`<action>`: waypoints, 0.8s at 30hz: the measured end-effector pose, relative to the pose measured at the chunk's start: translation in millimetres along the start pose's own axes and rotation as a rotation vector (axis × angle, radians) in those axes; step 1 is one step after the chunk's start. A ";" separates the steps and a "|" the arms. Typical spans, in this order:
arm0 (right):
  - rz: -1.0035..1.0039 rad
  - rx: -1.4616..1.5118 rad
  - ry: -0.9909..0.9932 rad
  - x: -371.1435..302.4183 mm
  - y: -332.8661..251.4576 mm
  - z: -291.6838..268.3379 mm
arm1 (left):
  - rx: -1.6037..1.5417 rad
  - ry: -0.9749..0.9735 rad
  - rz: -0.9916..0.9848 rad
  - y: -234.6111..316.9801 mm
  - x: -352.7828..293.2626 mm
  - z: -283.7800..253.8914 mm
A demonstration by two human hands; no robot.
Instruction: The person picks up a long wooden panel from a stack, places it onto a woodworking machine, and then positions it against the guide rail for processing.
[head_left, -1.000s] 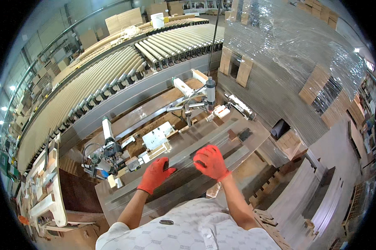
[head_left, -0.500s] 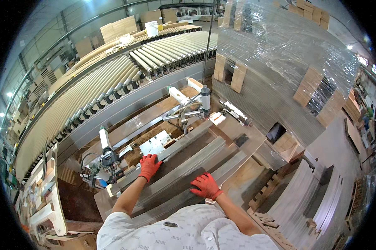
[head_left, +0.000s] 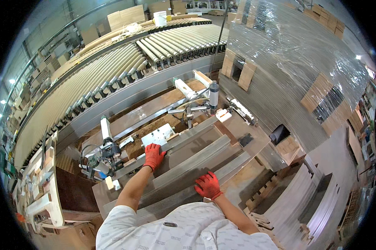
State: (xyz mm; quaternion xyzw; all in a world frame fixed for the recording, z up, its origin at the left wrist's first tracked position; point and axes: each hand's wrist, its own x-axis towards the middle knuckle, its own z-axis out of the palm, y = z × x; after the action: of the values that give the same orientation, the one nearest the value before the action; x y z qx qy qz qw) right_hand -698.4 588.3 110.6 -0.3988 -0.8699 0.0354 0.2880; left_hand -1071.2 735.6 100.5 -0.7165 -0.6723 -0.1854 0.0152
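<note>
My left hand (head_left: 154, 156), in a red glove, rests on the far grey strip (head_left: 192, 132), its fingers laid over the strip beside a white metal plate (head_left: 158, 135). My right hand (head_left: 208, 186), also red-gloved, lies with fingers spread on the near grey strip (head_left: 233, 166). Between them runs a raised middle strip (head_left: 196, 156). All these long strips lie slantwise on a brown panel (head_left: 204, 143). What lies under both palms is hidden.
Clamp-like cylinders stand at the left (head_left: 109, 146) and right (head_left: 213, 96) beyond the strips. A roller conveyor (head_left: 113, 75) runs behind. A film-wrapped stack of boards (head_left: 275, 71) rises at the right. More long boards (head_left: 287, 196) lie lower right; a wooden bench (head_left: 50, 200) stands left.
The head view has shifted slightly. The left fingers lie closer together, and the right hand's fingers point farther forward. Near the far strip's left end, pale blocks show more fully.
</note>
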 end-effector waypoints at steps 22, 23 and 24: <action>-0.057 -0.012 0.109 -10.5 12.9 27.6 | 0.138 -0.500 -0.187 26.0 28.4 -28.1; -0.059 -0.028 0.113 -9.7 14.0 30.0 | 0.135 -0.500 -0.190 26.0 28.2 -27.1; -0.062 -0.044 0.117 -8.8 15.3 32.1 | 0.132 -0.500 -0.194 26.8 27.2 -25.6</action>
State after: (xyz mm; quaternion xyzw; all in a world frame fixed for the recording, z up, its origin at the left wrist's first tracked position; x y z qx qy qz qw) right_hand -700.5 597.9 75.3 -0.3794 -0.8640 -0.0161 0.3306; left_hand -1050.7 752.2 138.2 -0.6698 -0.7313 0.0407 -0.1223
